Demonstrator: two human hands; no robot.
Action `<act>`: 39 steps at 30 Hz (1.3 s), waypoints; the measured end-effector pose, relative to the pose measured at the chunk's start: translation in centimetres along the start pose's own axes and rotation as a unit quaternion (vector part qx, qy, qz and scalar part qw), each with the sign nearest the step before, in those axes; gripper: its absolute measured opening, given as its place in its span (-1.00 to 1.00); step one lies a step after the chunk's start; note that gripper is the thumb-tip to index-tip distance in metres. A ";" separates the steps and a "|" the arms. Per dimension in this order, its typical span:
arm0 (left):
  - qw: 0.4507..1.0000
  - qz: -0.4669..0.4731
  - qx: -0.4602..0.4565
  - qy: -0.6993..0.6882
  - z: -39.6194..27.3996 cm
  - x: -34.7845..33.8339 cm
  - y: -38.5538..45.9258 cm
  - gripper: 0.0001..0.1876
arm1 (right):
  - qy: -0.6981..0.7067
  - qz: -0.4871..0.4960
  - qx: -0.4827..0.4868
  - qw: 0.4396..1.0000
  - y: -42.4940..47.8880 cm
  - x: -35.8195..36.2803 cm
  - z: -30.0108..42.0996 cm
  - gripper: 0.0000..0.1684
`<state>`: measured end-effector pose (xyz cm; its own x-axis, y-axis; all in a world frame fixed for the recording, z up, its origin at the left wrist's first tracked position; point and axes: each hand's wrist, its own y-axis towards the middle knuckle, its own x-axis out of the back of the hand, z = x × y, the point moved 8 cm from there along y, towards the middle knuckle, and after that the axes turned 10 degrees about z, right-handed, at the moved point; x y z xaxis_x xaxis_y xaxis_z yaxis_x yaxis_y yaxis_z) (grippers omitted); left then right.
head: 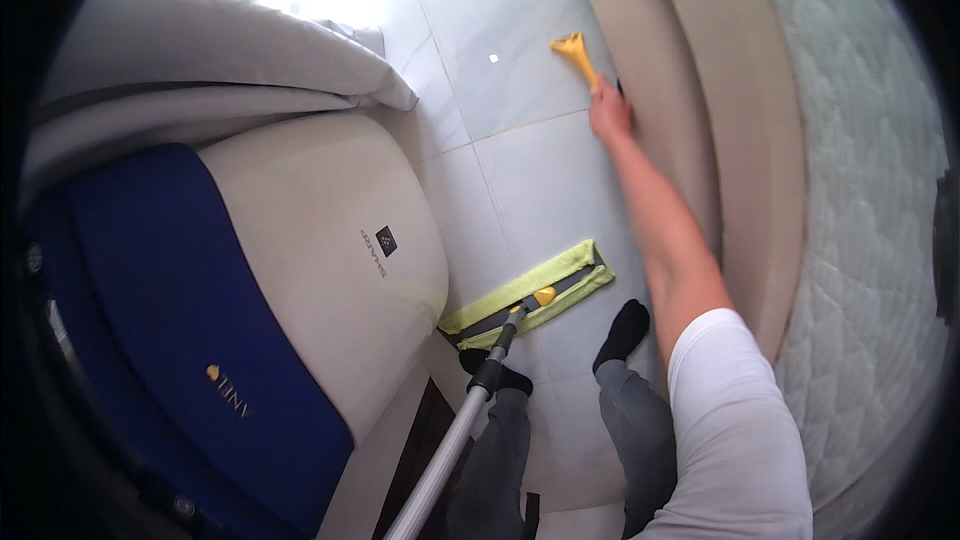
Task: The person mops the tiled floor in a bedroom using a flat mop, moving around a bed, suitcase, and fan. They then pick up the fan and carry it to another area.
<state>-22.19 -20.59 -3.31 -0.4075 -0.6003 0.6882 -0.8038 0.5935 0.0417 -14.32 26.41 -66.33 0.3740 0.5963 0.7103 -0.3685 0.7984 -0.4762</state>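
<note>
My right hand [611, 111] is shut on the handle of a yellow hand tool [576, 52] with a flared head. It reaches far forward, low beside the beige bed base [694, 90], and the tool's head is over or on the pale floor tiles [540, 180]; contact cannot be told. My left hand is out of view. A flat mop [559, 285] with a yellow-green cloth pad lies across the tiles before my feet. Its silver pole [450, 435] slants down to the bottom edge, where its upper end is cut off.
At left stands a white Sharp appliance [322, 217], with a blue fabric article [187, 300] bearing gold lettering against it. Grey curtain folds [225, 37] hang behind. A quilted mattress [855, 165] lies along the right. My black-socked foot [622, 330] is close behind the mop head.
</note>
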 end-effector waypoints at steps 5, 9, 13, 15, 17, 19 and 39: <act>0.977 -0.042 -0.013 -0.209 -1.9 -3.2 1.0 -0.55 | 0.030 0.092 -0.102 0.990 -12.2 -0.3 -0.9 -0.55; 0.947 -0.118 -0.075 -0.291 -2.0 -5.1 0.2 -0.76 | 0.106 0.131 -0.114 0.979 -23.5 2.5 -1.0 -0.70; 0.951 -0.122 -0.003 -0.283 -2.5 -7.6 -0.1 -0.79 | 0.273 0.275 -0.168 0.906 -35.4 5.5 -1.7 -0.74; 0.947 -0.090 0.012 -0.307 -3.3 -8.8 -1.0 -0.84 | 0.199 0.295 -0.115 0.927 -40.0 10.1 -1.0 -0.75; 0.943 -0.067 0.010 -0.325 -4.4 -9.5 -2.1 -0.84 | 0.163 0.290 -0.077 0.940 -43.8 16.0 0.0 -0.74; 0.948 -0.061 0.045 -0.308 -5.0 -9.6 -3.3 -0.81 | 0.209 0.337 -0.068 0.916 -48.0 22.3 1.7 -0.71; 0.875 -0.001 -0.348 -0.337 -27.7 12.8 -12.7 -0.84 | 0.267 0.006 -0.137 0.954 -102.9 52.1 -9.4 -0.71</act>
<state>-5.19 -20.96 25.03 -0.7585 -0.6416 0.1140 -0.4412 0.6344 0.6346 51.09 -23.89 14.78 0.7777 0.5054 0.3737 -0.1667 0.7391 -0.6526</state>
